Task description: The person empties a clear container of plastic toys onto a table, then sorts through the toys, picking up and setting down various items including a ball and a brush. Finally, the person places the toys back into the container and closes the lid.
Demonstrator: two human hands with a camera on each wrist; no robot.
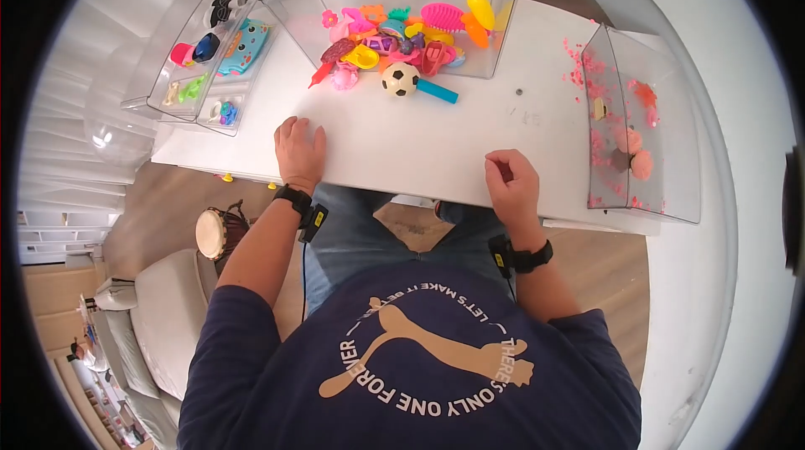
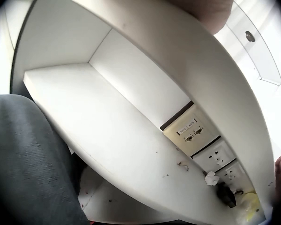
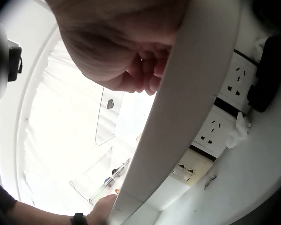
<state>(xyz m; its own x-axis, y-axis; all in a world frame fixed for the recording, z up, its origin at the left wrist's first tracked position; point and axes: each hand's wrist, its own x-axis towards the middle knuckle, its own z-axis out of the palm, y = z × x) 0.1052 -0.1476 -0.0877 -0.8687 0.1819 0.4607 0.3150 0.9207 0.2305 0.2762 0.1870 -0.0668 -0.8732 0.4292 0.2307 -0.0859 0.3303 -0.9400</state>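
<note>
The person's left hand [image 1: 300,152] rested on the bench [image 1: 402,152] near its front edge, back of the hand upward, fingers pointing away from the body and the thumb a little apart on the inner side. Its grip was loose and relaxed, with nothing visible in it. The forearm slanted forward and inward, a black left band [image 1: 293,198] around the wrist just short of the bench edge.

The right hand [image 1: 513,188] sat at the same edge, turned thumb side up, its fingers bent loosely in towards the palm. A small hollow showed between thumb and forefinger, and nothing could be seen held there. That forearm also angled inward, with a black right band [image 1: 533,257] at the wrist.

The toy football [image 1: 400,79] lay beyond the hands, between them and touched by neither. A blue stick [image 1: 438,92] slanted away from its right side; whether the two were joined could not be told. Just behind them, a pile of coloured toys [image 1: 381,43] lay in and around the front of the big clear bin [image 1: 293,10].
</note>
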